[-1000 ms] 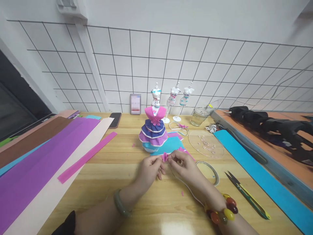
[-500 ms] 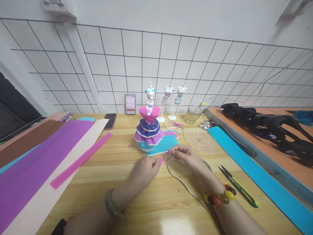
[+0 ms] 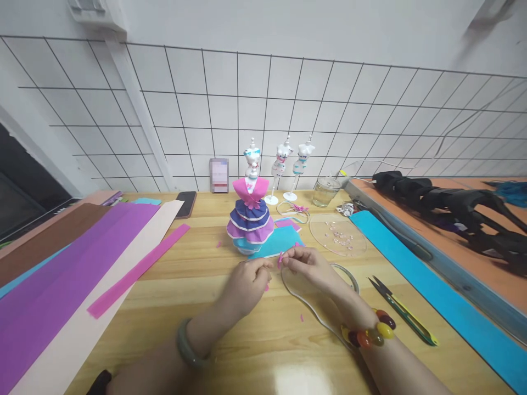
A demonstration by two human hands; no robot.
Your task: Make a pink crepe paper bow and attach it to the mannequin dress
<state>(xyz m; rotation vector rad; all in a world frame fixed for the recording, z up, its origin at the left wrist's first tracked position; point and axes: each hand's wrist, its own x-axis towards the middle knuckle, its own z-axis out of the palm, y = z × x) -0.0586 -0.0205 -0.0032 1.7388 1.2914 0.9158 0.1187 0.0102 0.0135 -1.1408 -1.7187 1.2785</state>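
My right hand (image 3: 310, 267) pinches a small pink paper piece (image 3: 280, 260) between thumb and fingertips. My left hand (image 3: 247, 282), curled with the index finger pointing toward that piece, has a bit of pink paper (image 3: 267, 287) showing under its fingers. Just behind both hands stands a small mannequin in a layered paper dress (image 3: 250, 216), pink on top with blue and purple ruffles edged in white. A folded turquoise sheet (image 3: 275, 241) lies beside the dress. White cord (image 3: 307, 304) runs under my right wrist.
Thread snips (image 3: 403, 310) lie right of my right hand. A clear tray (image 3: 337, 236) holds small gems. Behind are a glass of water (image 3: 326, 192) and two bare mannequins (image 3: 282, 159). Long paper sheets (image 3: 78, 258) and a pink strip (image 3: 138, 271) cover the left; a turquoise strip (image 3: 436, 296) lies right.
My left hand's index finger has stretched toward the right hand, and its pink piece has dropped lower under the fingers. My right hand has shifted slightly left with its pink piece.
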